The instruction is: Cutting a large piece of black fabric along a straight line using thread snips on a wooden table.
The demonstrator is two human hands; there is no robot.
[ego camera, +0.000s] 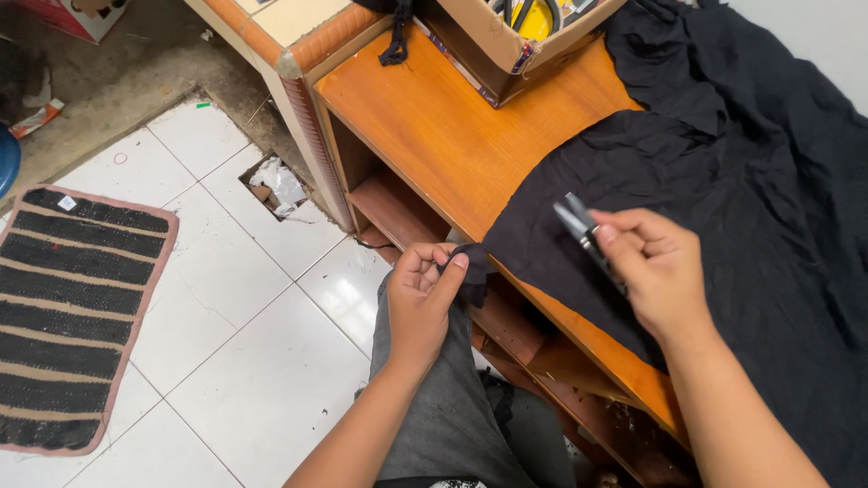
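Observation:
A large black cloth point(723, 190) lies spread over an orange wooden table point(443, 126) and hangs off its front edge. My left hand point(425, 294) pinches the cloth's lower corner between thumb and fingers, just below the table edge. My right hand point(655, 267) rests over the cloth and grips a small pair of metal thread snips point(579, 224), blades pointing up and left, a little to the right of the pinched corner.
A cardboard box point(533, 36) with tools stands at the table's back edge. Open shelves point(398, 208) sit under the tabletop. A striped black mat point(72, 316) lies on the white tile floor point(262, 361) at left. My grey-trousered leg point(452, 416) is below.

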